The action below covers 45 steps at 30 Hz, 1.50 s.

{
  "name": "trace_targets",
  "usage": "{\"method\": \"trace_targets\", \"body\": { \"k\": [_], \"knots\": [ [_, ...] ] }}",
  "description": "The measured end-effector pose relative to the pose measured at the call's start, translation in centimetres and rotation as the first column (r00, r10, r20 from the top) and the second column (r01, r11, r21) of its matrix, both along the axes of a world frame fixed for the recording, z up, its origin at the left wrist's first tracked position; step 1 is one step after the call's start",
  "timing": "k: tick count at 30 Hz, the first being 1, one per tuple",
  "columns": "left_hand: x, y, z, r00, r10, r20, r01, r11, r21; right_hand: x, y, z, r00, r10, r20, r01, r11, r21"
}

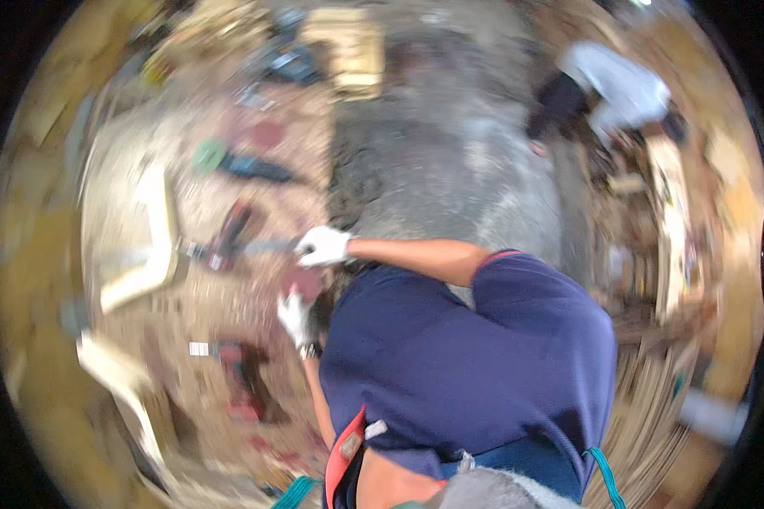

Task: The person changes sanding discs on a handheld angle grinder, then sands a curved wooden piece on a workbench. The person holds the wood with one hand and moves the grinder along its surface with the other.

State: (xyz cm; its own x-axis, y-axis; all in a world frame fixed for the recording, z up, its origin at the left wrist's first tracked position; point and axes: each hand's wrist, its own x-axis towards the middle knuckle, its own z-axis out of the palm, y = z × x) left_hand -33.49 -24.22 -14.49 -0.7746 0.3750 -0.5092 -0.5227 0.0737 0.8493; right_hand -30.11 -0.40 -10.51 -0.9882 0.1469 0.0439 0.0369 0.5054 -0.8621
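Observation:
Both hands wear white gloves, and the view is blurred by motion. My left hand (298, 319), with a watch at the wrist, has its fingertips on a round reddish disc (302, 282), like a sanding disc, at the edge of the wooden worktop (191, 318). Just above the disc, my right hand (325, 247) has curled fingers; whether it grips anything is unclear. A grey flat strip (266, 246) lies by its fingertips. Beyond that is a red-and-black cordless drill (228, 237). A second red-and-black power tool (239, 378) lies nearer my left forearm.
A blue power tool with a green disc (248, 164) lies near another reddish disc (267, 133). Pale angled wooden pieces (159, 242) stand along the far side. Stacked pale wood (350, 51) sits at the top. Across the grey floor (445, 159), another person (617, 89) bends over.

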Motion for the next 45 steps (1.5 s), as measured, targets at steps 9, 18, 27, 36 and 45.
{"method": "trace_targets", "body": {
  "k": [9,18,27,36,45],
  "knots": [
    [-4.2,-2.8,-3.7,0.998,0.02,-0.059,-0.027,0.993,-0.116,-8.6,11.8,2.6,0.859,-0.51,0.053,0.509,0.86,0.021],
    [-1.5,-0.8,0.0,0.957,0.285,0.05,-0.262,0.925,-0.275,-14.9,10.0,1.0,0.905,-0.41,0.11,0.363,0.882,0.299],
    [-1.1,-0.1,0.1,0.962,0.235,-0.138,-0.265,0.923,-0.278,-21.7,9.7,-0.8,0.824,-0.48,0.301,0.31,0.827,0.468],
    [-1.2,1.3,1.5,0.7,0.658,0.276,-0.713,0.664,0.225,-22.0,13.1,0.5,0.908,-0.081,0.412,-0.064,0.944,0.325],
    [-0.4,-2.9,10.6,0.678,0.734,-0.018,-0.665,0.625,0.409,-4.8,5.1,6.6,0.822,0.339,0.457,-0.395,0.918,0.029]
  ]
}}
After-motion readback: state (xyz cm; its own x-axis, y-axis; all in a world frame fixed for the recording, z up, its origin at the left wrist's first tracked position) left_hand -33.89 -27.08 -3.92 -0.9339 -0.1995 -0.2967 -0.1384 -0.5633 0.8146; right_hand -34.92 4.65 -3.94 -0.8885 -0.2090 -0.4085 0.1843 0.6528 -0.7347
